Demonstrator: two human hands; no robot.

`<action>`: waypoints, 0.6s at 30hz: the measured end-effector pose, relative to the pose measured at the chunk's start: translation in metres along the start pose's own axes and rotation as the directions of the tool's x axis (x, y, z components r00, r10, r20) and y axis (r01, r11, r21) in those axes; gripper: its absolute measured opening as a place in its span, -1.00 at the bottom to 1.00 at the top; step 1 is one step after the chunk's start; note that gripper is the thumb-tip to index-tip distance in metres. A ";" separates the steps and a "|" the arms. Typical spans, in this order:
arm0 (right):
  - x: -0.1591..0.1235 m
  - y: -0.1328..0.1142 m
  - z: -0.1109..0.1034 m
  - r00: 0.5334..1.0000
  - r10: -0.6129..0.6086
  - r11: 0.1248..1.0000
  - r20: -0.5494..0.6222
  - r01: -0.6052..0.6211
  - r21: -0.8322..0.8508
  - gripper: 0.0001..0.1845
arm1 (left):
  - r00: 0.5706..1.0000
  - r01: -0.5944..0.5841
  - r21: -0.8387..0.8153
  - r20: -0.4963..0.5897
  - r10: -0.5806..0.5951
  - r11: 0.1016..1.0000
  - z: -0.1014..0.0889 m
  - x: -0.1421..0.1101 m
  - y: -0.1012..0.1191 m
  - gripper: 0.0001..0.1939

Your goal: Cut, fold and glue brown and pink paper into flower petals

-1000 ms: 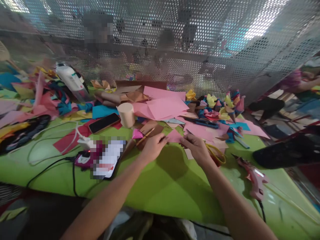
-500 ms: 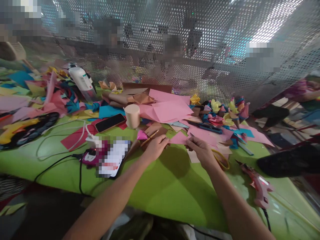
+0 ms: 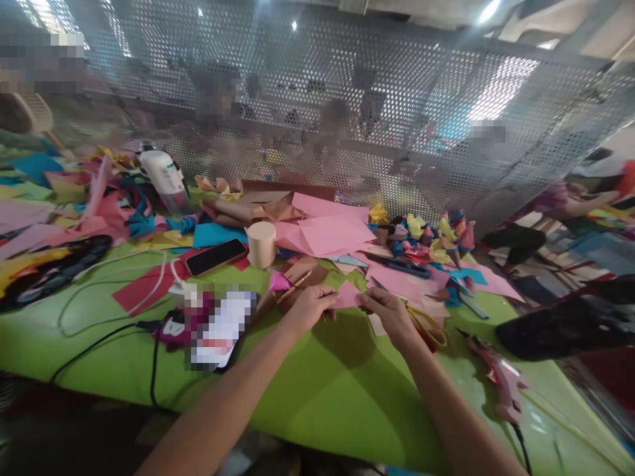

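A small piece of pink paper (image 3: 348, 295) is stretched between my two hands, above the green table (image 3: 342, 396). My left hand (image 3: 313, 309) pinches its left edge, and my right hand (image 3: 387, 309) pinches the right edge. The paper looks folded to a point at its top. Just beyond lie larger pink sheets (image 3: 332, 231) and brown paper scraps (image 3: 301, 271). A yellow ring, perhaps a roll of tape (image 3: 429, 325), rests partly behind my right wrist.
On the left are a lit phone (image 3: 225, 328), a purple power strip (image 3: 181, 327) with cables, and a dark phone (image 3: 216, 256). A beige cup (image 3: 260, 244) stands behind. To the right lie a pink glue gun (image 3: 501, 377) and a black cylindrical object (image 3: 560, 327). A perforated metal screen (image 3: 297, 99) borders the back.
Both hands keep their pinch on the pink paper, whose angle shifts slightly; the left fingers curl a little more beneath it. The camera view has shifted and tilted.
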State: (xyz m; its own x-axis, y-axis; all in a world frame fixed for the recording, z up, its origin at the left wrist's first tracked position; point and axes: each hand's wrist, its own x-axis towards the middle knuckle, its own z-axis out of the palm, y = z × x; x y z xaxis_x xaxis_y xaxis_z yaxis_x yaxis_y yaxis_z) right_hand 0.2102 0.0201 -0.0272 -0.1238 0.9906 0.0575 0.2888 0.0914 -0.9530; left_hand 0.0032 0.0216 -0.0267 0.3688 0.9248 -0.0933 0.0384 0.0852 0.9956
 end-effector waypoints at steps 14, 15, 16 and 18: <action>-0.009 -0.013 0.012 0.999 -0.031 0.999 0.016 0.031 0.017 -0.57 | 0.968 -0.203 0.375 -0.063 0.244 0.904 0.004 -0.005 0.008 -0.72; -0.010 -0.013 0.014 0.999 -0.030 0.999 0.012 0.030 0.028 -0.56 | 0.965 -0.212 0.418 -0.053 0.257 0.883 0.005 -0.006 0.009 -0.74; -0.010 -0.014 0.015 1.000 -0.029 0.999 0.002 0.029 0.035 -0.57 | 0.966 -0.213 0.443 -0.036 0.255 0.871 0.006 -0.007 0.010 -0.74; -0.010 -0.014 0.016 0.999 -0.029 0.998 -0.032 0.030 0.046 -0.60 | 0.975 -0.199 0.450 0.001 0.223 0.870 0.007 -0.007 0.011 -0.71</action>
State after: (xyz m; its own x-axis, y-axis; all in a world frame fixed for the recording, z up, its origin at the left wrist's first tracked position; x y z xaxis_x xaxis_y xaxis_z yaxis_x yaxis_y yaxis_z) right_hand 0.1926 0.0075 -0.0194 -0.1012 0.9904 0.0942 0.2407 0.1163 -0.9636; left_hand 0.0075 0.0134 -0.0154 0.3690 0.9202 0.1307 0.3783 -0.2771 0.8832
